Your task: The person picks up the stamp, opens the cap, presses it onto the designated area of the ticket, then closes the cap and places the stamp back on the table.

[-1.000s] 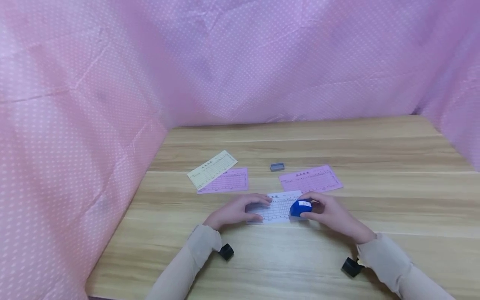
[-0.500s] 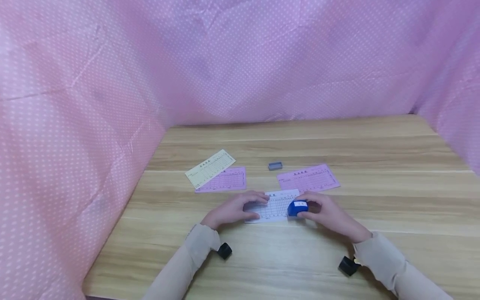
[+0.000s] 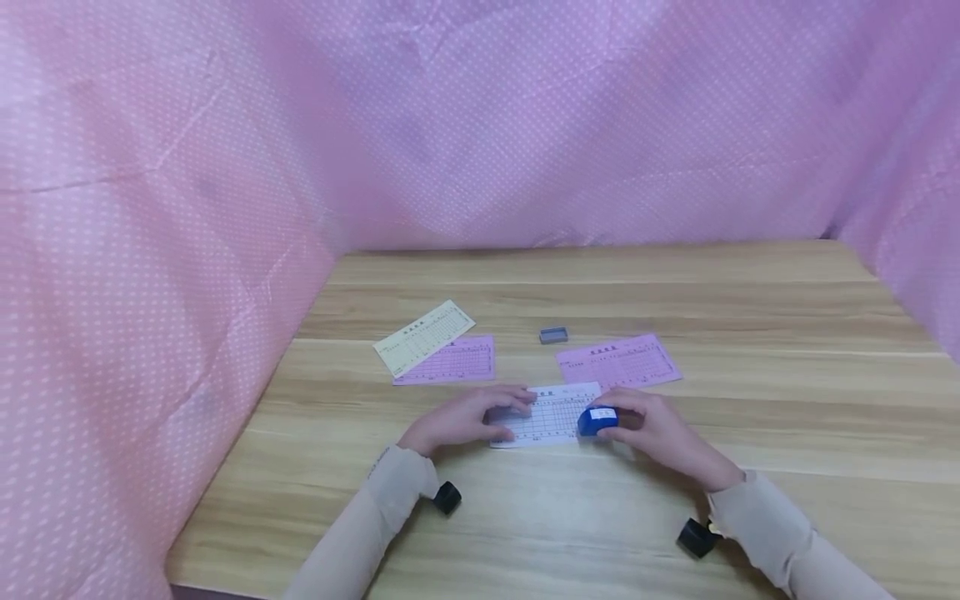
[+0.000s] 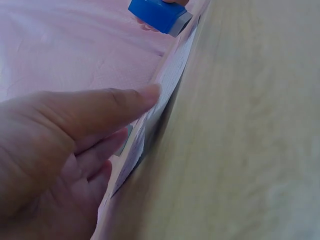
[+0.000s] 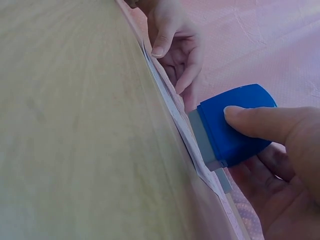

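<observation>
Blue stamp (image 3: 597, 423) over the paper slip (image 3: 555, 418)

The right hand (image 3: 664, 432) pinches the rounded, glossy stamp at the thin, grid-printed slip's right end — contact unclear. The left hand (image 3: 467, 419) spans the left end, thumb and fingers spread apart, above the wood-grained counter (image 3: 540, 517).
</observation>
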### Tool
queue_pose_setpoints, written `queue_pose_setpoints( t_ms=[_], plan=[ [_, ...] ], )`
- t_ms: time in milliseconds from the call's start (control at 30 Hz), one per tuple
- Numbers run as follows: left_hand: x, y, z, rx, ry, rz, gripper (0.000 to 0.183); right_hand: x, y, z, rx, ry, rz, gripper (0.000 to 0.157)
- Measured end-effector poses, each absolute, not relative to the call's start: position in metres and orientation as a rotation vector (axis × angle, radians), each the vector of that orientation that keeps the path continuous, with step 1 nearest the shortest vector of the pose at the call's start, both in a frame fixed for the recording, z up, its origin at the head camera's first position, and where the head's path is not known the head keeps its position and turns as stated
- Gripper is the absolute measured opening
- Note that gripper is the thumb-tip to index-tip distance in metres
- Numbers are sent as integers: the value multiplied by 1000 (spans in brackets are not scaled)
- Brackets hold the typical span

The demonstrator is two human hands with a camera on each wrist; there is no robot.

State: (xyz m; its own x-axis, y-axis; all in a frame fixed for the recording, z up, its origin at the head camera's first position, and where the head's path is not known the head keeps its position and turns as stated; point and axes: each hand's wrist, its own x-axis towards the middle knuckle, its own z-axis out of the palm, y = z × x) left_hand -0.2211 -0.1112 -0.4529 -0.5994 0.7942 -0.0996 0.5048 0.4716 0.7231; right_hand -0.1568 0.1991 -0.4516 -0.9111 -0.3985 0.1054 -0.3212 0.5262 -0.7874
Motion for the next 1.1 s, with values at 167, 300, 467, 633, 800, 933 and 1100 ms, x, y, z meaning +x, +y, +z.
queue_pose_setpoints(
  t_ms=[167, 300, 467, 633, 800, 933, 1100],
  plan=[
    [-221, -111, -454, 1075, 2306, 893, 36, -156, 200, -449, -605, 2684, -1327, 32],
    [-221, -110, -454, 1048, 2299, 896, 37, -155, 200, -449, -603, 2685, -1330, 32],
    [-221, -109, -454, 1041, 2289, 909, 36, -156, 199, -450, -615, 2727, -1290, 31],
    [-219, -110, -451, 1055, 2298, 887, 36, -156, 196, -452, -637, 2753, -1267, 31],
    [-218, -110, -449, 1055, 2302, 884, 36, -156, 197, -453, -654, 2756, -1273, 32],
    [-217, -110, -449, 1054, 2303, 886, 35, -155, 197, -454, -656, 2759, -1277, 32],
    [-217, -109, -449, 1042, 2298, 888, 36, -155, 196, -453, -671, 2761, -1271, 35]
  ],
)
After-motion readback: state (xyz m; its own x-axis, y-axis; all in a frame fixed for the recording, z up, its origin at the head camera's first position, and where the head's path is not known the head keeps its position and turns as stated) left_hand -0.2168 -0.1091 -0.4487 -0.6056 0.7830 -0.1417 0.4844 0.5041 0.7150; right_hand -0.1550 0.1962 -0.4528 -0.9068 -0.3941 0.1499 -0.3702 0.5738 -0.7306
